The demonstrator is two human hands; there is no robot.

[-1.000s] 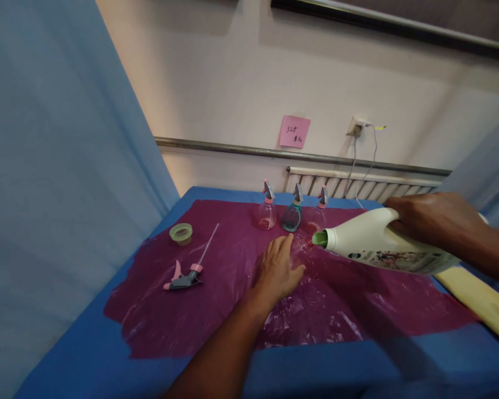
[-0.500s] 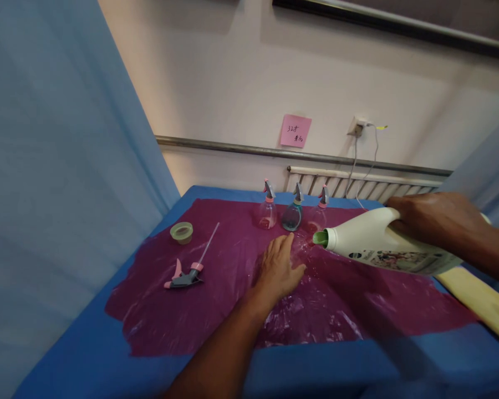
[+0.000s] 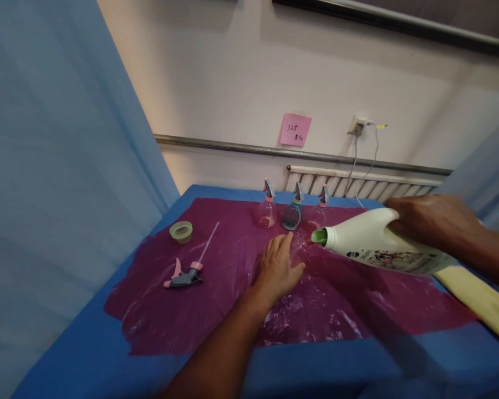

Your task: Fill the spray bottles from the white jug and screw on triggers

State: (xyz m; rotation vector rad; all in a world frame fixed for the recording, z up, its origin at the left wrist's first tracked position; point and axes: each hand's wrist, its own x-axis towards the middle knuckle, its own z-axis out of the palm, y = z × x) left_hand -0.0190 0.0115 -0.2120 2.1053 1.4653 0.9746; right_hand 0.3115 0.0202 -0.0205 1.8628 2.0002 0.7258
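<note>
My right hand [image 3: 428, 219] grips the handle of a cream-white detergent jug [image 3: 357, 235]. The jug lies tilted almost on its side, its open mouth with a green pour spout [image 3: 319, 237] pointing left. Just below and left of that spout, my left hand [image 3: 278, 269] curls around a clear bottle [image 3: 300, 249], largely hidden by the fingers and hard to make out against the sheet. Left of my forearm lies a loose grey-and-pink spray trigger head [image 3: 186, 277] with its dip tube. Behind it rests a small pale green cup [image 3: 182, 231].
Three spray bottles stand in a row at the back: one pink-topped [image 3: 266, 213], one blue-tinted [image 3: 291, 215], another pink-topped [image 3: 318, 215]. Purple plastic sheeting [image 3: 162, 327] covers the blue-draped table [image 3: 87, 360]. A folded yellow cloth [image 3: 478, 299] lies at right. Blue curtains [image 3: 66, 166] hang beside.
The jug and its spout have shifted very slightly left. My left hand stays in the same place.
</note>
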